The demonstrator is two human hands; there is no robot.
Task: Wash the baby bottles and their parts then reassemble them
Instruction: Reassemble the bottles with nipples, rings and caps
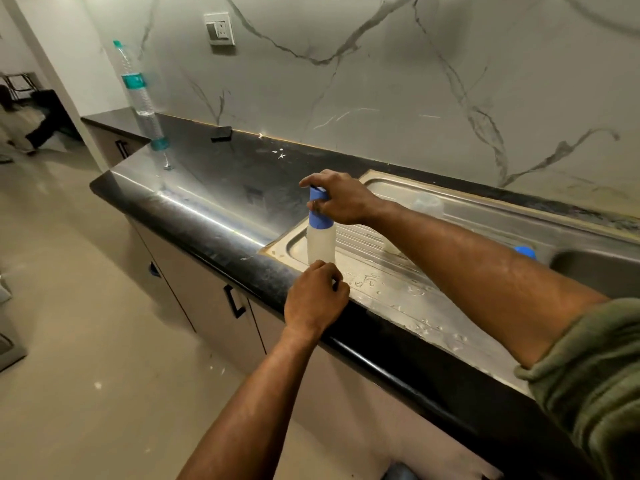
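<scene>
A baby bottle with a cloudy clear body stands upright on the left end of the steel drainboard. Its blue cap sits on top. My right hand grips the blue cap from above and from the right. My left hand holds the bottle's base, fingers curled round it and hiding the bottom. Another blue part peeks out behind my right forearm, near the sink basin.
A tall plastic water bottle stands at the counter's far left corner. A small dark block lies by the wall. The black counter runs left of the wet drainboard. A wall socket is above. Cabinet doors lie below.
</scene>
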